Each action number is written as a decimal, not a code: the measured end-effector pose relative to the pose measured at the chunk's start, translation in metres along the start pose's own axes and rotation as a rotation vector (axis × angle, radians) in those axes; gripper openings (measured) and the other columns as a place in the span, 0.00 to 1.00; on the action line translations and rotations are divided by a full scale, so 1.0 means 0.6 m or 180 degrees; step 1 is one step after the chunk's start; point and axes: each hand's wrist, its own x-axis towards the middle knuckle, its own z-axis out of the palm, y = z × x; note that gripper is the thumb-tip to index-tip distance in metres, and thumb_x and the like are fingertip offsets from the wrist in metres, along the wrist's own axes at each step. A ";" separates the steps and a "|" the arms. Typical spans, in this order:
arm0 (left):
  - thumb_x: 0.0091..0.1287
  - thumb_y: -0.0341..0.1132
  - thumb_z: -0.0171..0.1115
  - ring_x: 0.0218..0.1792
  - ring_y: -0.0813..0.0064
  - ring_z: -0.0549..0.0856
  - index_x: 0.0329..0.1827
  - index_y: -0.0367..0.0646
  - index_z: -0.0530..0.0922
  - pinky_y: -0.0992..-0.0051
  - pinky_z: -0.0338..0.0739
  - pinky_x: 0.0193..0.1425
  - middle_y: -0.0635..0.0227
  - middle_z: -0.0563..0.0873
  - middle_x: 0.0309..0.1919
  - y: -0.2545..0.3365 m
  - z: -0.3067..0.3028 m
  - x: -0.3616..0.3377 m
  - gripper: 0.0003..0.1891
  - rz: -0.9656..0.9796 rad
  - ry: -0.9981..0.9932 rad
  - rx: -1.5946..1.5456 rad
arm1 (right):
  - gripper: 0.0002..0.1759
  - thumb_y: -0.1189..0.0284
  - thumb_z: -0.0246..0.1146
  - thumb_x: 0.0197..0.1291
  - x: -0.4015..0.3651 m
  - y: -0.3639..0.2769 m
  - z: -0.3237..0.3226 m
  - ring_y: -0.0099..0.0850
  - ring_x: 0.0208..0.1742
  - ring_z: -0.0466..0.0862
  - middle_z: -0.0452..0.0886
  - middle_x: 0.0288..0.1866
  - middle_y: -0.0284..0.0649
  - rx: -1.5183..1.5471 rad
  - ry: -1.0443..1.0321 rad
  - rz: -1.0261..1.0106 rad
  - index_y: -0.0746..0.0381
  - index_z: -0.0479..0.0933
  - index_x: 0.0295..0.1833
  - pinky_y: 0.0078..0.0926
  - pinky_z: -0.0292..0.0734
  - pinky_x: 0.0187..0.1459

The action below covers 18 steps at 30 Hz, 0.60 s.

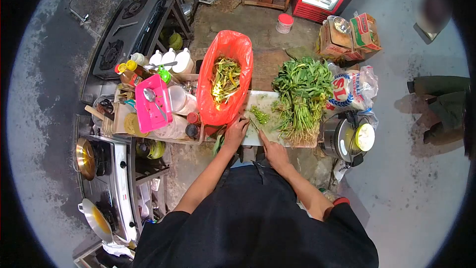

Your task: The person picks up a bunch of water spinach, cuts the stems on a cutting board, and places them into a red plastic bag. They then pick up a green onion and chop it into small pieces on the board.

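Note:
My right hand (274, 153) is closed around a knife (255, 125), its blade lying over the white cutting board (258, 141). Left of the blade, my left hand (237, 133) is closed with bent fingers at the board's edge, on leafy greens (218, 144) whose leaves trail past the wrist; the gripped part is mostly hidden. A small heap of chopped green pieces (259, 114) lies just beyond the knife. On the board's right side rests a big bunch of leafy greens (302, 77), stems and roots toward me. Beyond my left hand stands an open red plastic bag (206, 101) of yellowish-green scraps.
To the left, a pink tray (142, 119) with a spoon sits among bottles and jars. A pot (342, 139) and plastic sacks (347, 89) stand at the right. Stoves (116, 168) line the left side. Another person's legs (444, 104) show at far right.

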 end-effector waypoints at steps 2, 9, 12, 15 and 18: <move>0.70 0.31 0.64 0.44 0.54 0.87 0.50 0.37 0.85 0.61 0.80 0.48 0.59 0.85 0.44 -0.002 0.002 0.000 0.10 0.0003 0.0010 -0.0024 | 0.41 0.71 0.56 0.69 0.002 0.000 0.003 0.56 0.34 0.87 0.86 0.33 0.56 -0.0008 0.0009 -0.0006 0.42 0.49 0.84 0.55 0.82 0.38; 0.69 0.31 0.65 0.44 0.53 0.87 0.50 0.37 0.85 0.61 0.80 0.47 0.59 0.85 0.43 0.002 0.002 0.000 0.10 -0.0111 0.0027 -0.0132 | 0.42 0.72 0.58 0.66 0.041 0.006 0.048 0.55 0.31 0.86 0.85 0.31 0.55 -0.0042 0.0190 -0.0057 0.43 0.51 0.84 0.55 0.82 0.34; 0.69 0.31 0.65 0.44 0.53 0.87 0.49 0.37 0.85 0.62 0.80 0.47 0.59 0.86 0.43 0.006 0.001 0.000 0.10 -0.0159 0.0056 -0.0159 | 0.43 0.73 0.58 0.66 0.047 0.003 0.051 0.56 0.31 0.86 0.85 0.31 0.54 -0.0155 0.0237 -0.0048 0.43 0.51 0.84 0.55 0.82 0.34; 0.69 0.31 0.65 0.44 0.53 0.87 0.48 0.37 0.86 0.63 0.81 0.48 0.58 0.87 0.43 0.007 0.000 0.002 0.09 -0.0160 0.0090 -0.0245 | 0.44 0.72 0.58 0.65 0.024 0.009 0.044 0.54 0.30 0.87 0.85 0.30 0.53 -0.0257 0.0254 -0.0077 0.42 0.50 0.84 0.54 0.82 0.33; 0.68 0.31 0.65 0.45 0.53 0.87 0.47 0.37 0.86 0.63 0.81 0.48 0.57 0.87 0.43 0.008 -0.003 0.002 0.09 -0.0309 0.0047 -0.0364 | 0.44 0.72 0.58 0.64 0.011 0.023 0.043 0.52 0.29 0.87 0.85 0.30 0.52 -0.0250 0.0277 -0.0154 0.42 0.50 0.84 0.52 0.82 0.32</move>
